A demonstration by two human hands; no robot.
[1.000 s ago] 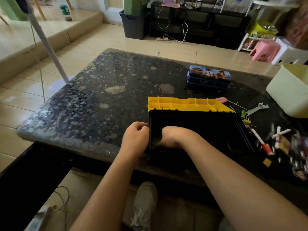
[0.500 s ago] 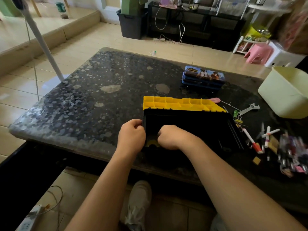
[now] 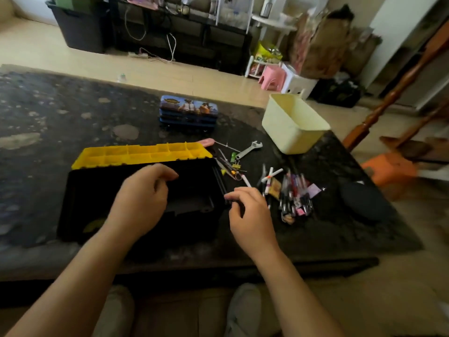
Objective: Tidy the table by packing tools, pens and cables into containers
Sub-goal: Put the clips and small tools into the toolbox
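An open black toolbox [image 3: 194, 188] with a yellow compartment lid [image 3: 141, 153] lies on the dark stone table [image 3: 60, 122]. My left hand [image 3: 143, 200] hovers over the box's inside, fingers loosely curled and holding nothing. At the box's right edge my right hand [image 3: 250, 215] is also loosely curled and empty, with its fingertips close to the rim. Right of the box lie a pile of pens [image 3: 295, 190], a white marker [image 3: 246, 180], a yellow binder clip [image 3: 235, 165], an adjustable wrench [image 3: 250, 148] and a pink-handled tool [image 3: 206, 142].
A blue pencil case [image 3: 188, 111] sits behind the toolbox. At the table's far right corner stands a cream plastic bin [image 3: 294, 125]. A dark rounded object [image 3: 362, 200] lies near the right edge. An orange stool [image 3: 388, 169] and a wooden post stand beyond the table.
Both hands have left the toolbox's left front corner. My right hand moved right to the box's right edge, my left hand moved up over the inside. The view swung right.
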